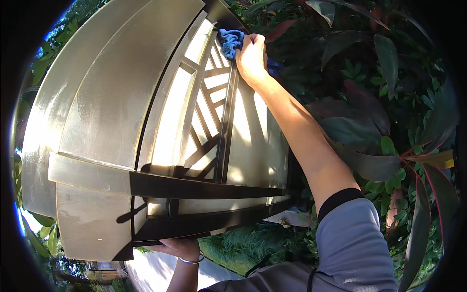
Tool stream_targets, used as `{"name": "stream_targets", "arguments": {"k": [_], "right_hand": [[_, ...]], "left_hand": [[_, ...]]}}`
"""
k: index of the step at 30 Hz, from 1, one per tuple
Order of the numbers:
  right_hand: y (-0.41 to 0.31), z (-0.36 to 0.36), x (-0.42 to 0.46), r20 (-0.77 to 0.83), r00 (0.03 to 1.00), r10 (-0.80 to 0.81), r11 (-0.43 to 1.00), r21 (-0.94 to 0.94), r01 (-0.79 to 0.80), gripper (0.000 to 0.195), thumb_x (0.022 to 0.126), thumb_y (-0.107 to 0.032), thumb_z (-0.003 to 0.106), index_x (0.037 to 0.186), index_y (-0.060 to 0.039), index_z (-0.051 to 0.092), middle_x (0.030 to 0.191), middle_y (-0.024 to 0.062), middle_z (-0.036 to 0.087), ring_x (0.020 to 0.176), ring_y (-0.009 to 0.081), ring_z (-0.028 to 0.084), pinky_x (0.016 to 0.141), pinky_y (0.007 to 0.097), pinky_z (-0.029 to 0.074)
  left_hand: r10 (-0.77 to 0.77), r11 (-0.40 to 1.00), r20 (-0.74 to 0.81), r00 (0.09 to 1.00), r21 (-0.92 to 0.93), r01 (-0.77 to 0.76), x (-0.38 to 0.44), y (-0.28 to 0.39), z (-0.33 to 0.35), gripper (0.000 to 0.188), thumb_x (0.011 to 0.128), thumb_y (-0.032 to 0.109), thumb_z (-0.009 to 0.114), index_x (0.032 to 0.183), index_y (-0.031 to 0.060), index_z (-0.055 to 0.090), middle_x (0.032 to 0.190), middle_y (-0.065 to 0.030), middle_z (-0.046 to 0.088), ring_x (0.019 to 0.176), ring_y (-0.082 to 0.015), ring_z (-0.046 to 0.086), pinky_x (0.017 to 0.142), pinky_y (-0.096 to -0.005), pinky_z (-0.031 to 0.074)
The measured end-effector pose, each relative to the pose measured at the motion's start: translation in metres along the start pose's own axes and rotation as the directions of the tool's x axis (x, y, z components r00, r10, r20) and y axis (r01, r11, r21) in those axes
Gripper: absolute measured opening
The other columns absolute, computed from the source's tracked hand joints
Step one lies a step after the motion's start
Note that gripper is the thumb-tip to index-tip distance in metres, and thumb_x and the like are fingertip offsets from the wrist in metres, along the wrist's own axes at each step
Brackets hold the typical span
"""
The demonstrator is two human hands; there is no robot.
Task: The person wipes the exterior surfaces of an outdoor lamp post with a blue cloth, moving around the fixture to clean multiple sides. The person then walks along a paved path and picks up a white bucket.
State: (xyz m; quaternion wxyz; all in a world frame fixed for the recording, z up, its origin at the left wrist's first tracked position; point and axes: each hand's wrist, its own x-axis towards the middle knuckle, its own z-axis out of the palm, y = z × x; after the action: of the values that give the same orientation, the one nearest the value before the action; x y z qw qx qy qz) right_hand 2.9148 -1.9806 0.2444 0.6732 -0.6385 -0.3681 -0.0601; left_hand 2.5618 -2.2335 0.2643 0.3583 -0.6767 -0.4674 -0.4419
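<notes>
A large bronze-coloured metal lantern (pixel 109 95) with pale translucent panels fills the view before me. My right hand (pixel 253 54) grips a crumpled blue cloth (pixel 231 42) against the upper end of the panelled face. Dark bars form a slanted lattice (pixel 209 98) over the lit panels, just below that hand. At the lantern's lower edge, my left hand (pixel 182 249) holds the underside of the dark metal rim (pixel 204 222); some of its fingers are hidden by the rim. A metal bracelet (pixel 192 259) circles my left wrist.
Broad-leaved shrubs (pixel 365 146) crowd the right side, close to my right arm. Grassy plants (pixel 237 244) and a pale paved path (pixel 153 270) lie below the lantern. A fence (pixel 105 265) stands farther off at lower left. Bright sunlight and shadows cross the panels.
</notes>
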Motion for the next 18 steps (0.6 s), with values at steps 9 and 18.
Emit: {"name": "stream_targets", "arguments": {"k": [9, 18], "right_hand": [[-0.077, -0.065, 0.023, -0.048, 0.999, -0.008, 1.0, 0.02, 0.009, 0.05, 0.077, -0.01, 0.055, 0.122, -0.0009, 0.038, 0.126, 0.0237, 0.033, 0.104, 0.0413, 0.046, 0.092, 0.0421, 0.04], [-0.055, -0.069, 0.036, 0.348, 0.902, -0.256, 0.903, -0.248, 0.352, 0.018, 0.073, -0.004, 0.052, 0.089, -0.0047, 0.061, 0.125, 0.0066, 0.047, 0.099, 0.0334, 0.049, 0.084, 0.041, 0.044]], "left_hand": [[-0.599, 0.373, 0.23, 0.767, -0.767, 0.521, 0.005, 0.016, 0.015, 0.063, 0.091, 0.029, 0.045, 0.134, -0.0034, 0.013, 0.127, -0.0194, 0.038, 0.103, -0.0246, 0.047, 0.091, -0.0375, 0.041], [-0.611, 0.562, 0.11, 0.784, -0.637, 0.527, 0.0, 0.022, 0.012, 0.072, 0.091, 0.029, 0.05, 0.138, -0.0035, 0.006, 0.136, -0.021, 0.028, 0.118, -0.0266, 0.038, 0.1, -0.0372, 0.033]]}}
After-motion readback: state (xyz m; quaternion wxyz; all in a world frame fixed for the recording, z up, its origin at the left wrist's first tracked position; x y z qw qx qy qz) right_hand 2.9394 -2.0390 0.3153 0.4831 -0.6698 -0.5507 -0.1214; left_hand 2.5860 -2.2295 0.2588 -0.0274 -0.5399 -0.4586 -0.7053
